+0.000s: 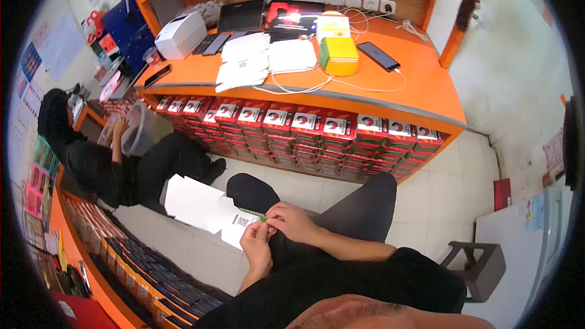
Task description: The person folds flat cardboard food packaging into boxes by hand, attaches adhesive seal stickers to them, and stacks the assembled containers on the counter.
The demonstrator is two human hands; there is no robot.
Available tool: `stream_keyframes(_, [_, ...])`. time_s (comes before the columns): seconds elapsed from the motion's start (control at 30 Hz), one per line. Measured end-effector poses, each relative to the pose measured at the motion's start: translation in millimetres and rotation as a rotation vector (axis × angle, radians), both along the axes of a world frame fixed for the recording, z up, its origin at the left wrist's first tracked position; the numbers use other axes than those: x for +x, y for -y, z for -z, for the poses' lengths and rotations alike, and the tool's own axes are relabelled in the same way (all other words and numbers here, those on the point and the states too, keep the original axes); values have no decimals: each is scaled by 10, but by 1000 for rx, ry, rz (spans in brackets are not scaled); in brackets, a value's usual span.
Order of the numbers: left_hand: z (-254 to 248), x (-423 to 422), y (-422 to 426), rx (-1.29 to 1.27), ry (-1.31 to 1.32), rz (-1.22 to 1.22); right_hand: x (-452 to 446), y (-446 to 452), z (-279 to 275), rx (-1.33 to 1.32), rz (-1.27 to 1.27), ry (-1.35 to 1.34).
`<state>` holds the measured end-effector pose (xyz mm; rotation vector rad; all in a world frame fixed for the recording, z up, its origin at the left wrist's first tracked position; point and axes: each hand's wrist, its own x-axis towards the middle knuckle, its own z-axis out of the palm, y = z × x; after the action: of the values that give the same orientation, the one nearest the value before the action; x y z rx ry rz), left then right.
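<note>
A: Identify the main structure.
B: An orange desk (420, 79) spans the upper part of the view. Its top carries electronics, white sheets and cables.

A: What is stored beneath it?
B: Rows of red boxes (304, 123), stacked several high, with white labels facing out.

A: Is anyone else present?
B: Yes. A co-worker (100, 164) in dark clothing sits to the left. One hand is raised at a clear tub (139, 137); whether it touches the tub cannot be told.

A: Locate the next item in size.
B: A white flat carton (195, 202), unfolded, with flaps along its edges. It overlaps the wearer's left leg (253, 190), and its right end reaches the hands. What supports it cannot be told.

A: State the condition of the hands.
B: The left hand (256, 247) comes from below, and the right hand (294, 223) from the right. They meet at the fingertips. Both have thumb and fingers pressed together, pinching one end of a green strip.

A: Give the position of that green strip (251, 212).
B: In front of the wearer, above the carton's right end. Its free end points left, away from the fingers.

A: Smallest detail?
B: A square printed code (244, 220) on the carton, just beside the left fingertips.
</note>
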<state>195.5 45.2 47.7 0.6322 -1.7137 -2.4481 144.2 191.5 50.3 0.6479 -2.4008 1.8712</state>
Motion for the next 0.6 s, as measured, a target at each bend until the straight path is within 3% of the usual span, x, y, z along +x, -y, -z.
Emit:
stream_keyframes(0.33, [338,-104,409,117,89,195,-188,184,-77,-46,-163,200])
stream_keyframes(0.6, [511,-151,488,272,130,172,-247,249,-48,23,-235,258])
